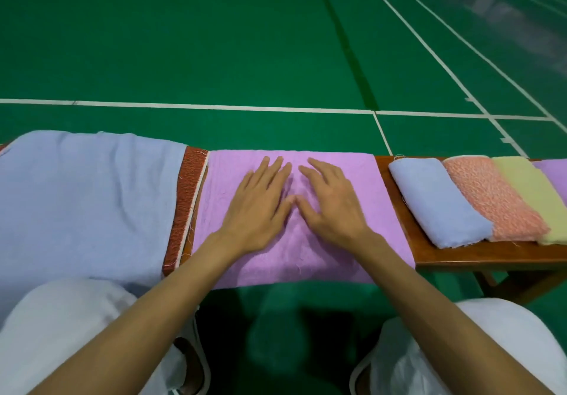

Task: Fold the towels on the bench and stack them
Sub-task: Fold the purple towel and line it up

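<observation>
A pink-purple towel (346, 250) lies flat across the wooden bench (491, 255), its near edge hanging over the front. My left hand (260, 204) and my right hand (331, 204) press flat on its middle, fingers straight, thumbs almost touching. To the left, a large light-blue towel (86, 201) is spread over a rust-brown one (187, 207) whose edge shows. At the right, folded towels lie side by side: light blue (435, 204), orange-pink (494, 198), pale yellow (534, 192) and a purple one (555, 169) cut off by the frame.
The bench stands on a green sports-court floor (245, 41) with white lines. My knees in white trousers (61, 327) are at the bottom left and right, below the bench's front edge.
</observation>
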`<action>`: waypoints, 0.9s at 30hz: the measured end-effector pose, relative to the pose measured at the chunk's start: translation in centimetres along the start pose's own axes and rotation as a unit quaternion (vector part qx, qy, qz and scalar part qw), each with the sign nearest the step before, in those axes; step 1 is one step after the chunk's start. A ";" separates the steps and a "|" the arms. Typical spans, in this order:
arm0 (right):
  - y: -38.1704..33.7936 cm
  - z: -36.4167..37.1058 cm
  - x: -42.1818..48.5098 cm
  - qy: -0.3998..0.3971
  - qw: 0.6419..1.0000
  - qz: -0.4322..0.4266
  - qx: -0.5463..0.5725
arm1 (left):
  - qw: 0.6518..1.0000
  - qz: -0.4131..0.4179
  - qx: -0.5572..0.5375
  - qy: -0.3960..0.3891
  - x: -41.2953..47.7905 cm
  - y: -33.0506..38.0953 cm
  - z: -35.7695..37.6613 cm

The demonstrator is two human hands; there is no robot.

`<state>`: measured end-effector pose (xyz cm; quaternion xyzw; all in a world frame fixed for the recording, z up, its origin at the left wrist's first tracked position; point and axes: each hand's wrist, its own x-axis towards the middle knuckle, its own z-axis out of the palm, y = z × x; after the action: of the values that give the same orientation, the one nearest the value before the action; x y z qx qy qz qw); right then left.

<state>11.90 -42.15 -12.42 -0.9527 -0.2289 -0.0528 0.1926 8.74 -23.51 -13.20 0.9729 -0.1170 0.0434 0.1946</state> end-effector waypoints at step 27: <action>6.1 -1.9 -1.3 0.016 0.989 0.148 -0.008 | 0.993 -0.109 -0.021 0.040 -2.2 -5.3 -1.2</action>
<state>13.46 -48.41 -13.00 -0.9766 -0.0822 -0.0404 0.1943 7.85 -17.77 -14.31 0.9730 -0.0031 0.0581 0.2232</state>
